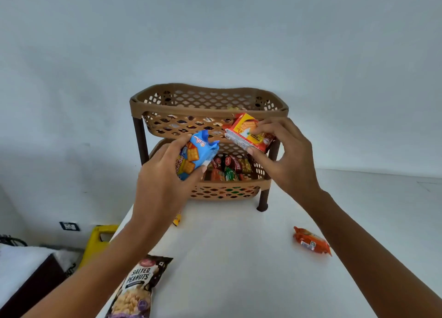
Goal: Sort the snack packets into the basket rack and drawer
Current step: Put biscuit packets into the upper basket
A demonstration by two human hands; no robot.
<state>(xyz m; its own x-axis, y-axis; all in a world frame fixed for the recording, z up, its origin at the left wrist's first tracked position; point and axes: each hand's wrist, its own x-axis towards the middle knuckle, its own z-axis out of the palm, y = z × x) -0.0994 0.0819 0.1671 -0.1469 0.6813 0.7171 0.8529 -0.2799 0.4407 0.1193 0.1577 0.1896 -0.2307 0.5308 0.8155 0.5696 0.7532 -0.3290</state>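
A brown two-tier basket rack (pixel 208 108) stands at the back of the white table (pixel 239 258). My left hand (pixel 162 181) grips a blue cracker packet (pixel 197 154) in front of the lower basket. My right hand (pixel 284 157) holds a red and yellow biscuit packet (pixel 248 133) against the front of the upper basket. Several small packets (pixel 229 169) lie in the lower basket. An orange packet (pixel 311 241) lies on the table to the right. At the front left lies a salted peanuts packet (pixel 138 286). A small yellow packet (pixel 177 218) peeks out under my left wrist.
The table's left edge runs beside a yellow container (pixel 100 241) on the floor. A dark cabinet with a white top (pixel 26 272) is at the lower left. A wall socket (pixel 69 226) sits low on the pale wall behind.
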